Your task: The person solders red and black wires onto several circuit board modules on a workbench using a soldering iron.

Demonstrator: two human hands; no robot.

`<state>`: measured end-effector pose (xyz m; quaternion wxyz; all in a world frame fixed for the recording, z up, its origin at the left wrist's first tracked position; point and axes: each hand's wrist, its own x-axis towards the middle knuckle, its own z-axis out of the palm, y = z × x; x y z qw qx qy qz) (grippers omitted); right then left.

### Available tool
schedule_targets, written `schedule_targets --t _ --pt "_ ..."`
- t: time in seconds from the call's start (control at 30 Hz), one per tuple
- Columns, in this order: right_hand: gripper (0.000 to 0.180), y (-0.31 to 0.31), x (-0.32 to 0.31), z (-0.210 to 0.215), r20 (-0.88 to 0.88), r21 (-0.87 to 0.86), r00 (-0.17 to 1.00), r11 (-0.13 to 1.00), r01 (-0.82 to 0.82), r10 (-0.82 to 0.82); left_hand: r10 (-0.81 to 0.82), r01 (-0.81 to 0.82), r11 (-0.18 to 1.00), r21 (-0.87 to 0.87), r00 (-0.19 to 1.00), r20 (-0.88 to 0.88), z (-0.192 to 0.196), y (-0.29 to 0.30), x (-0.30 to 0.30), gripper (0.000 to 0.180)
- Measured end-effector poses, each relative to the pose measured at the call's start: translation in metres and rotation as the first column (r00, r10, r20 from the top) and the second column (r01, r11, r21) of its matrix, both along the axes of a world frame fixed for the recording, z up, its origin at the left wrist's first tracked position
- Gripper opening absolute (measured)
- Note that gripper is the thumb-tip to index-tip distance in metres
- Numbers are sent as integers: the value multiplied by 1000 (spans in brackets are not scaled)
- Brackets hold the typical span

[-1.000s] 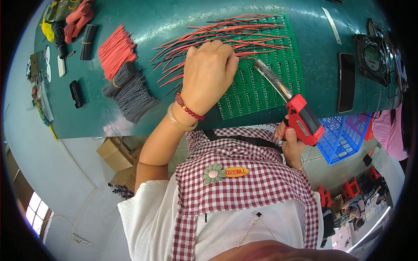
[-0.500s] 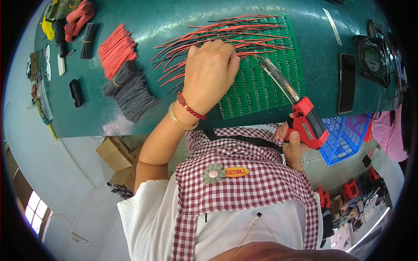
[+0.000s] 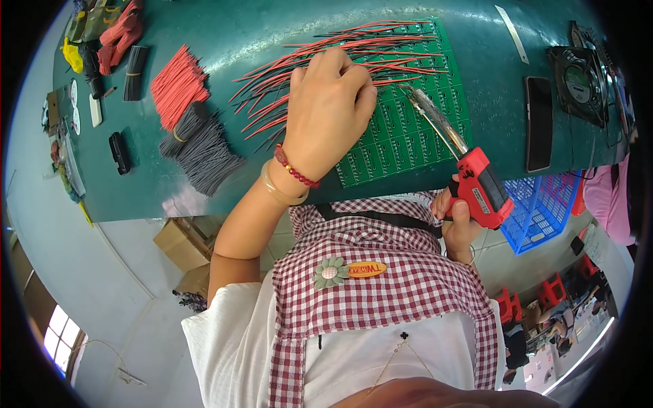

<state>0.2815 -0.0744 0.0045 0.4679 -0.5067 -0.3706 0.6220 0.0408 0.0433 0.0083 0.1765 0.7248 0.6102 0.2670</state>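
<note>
My left hand (image 3: 329, 109) is closed over the wires, its fingertips mostly hidden beneath it, pinching a thin wire by the green circuit board panel (image 3: 389, 146). Red and black wires (image 3: 269, 78) lie in rows across the panel's far part and stick out past its left side. In my right hand (image 3: 458, 221) is a red and black soldering gun (image 3: 484, 189), gripped by its handle. Its metal barrel slants up and left, and the tip is at the board, close to the wire ends right of my left fingers.
Left on the green table (image 3: 238, 183) lie a red wire bundle (image 3: 178, 87), dark wire bundles (image 3: 207, 153) and a black clip-like object (image 3: 120, 152). On the right are a phone (image 3: 538, 122), a fan (image 3: 580, 87) and a metal strip (image 3: 512, 34). A blue basket (image 3: 537, 214) stands below the edge.
The view has shifted slightly, moving the table's things a little left. My left hand bends a bit differently at the knuckles; both hands keep their hold, and the soldering tip remains at the board.
</note>
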Motion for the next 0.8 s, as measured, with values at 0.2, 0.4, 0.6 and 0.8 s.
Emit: schedule_targets --t 0.2,0.4,0.6,0.8 --pt "45 1 0 -1 27 -13 1000 1000 -14 14 -22 20 998 -51 999 -48 -4 5 2 9" --pt "41 -1 1 -3 3 -5 1000 1000 -10 10 -21 19 996 -82 999 -29 -1 6 3 10" --pt "41 0 1 -2 15 14 1000 1000 -26 26 -7 9 993 -117 1000 13 3 3 5 9" --pt "40 -1 2 -3 33 -17 999 1000 -22 23 -11 5 994 -107 998 -56 2 4 7 9"
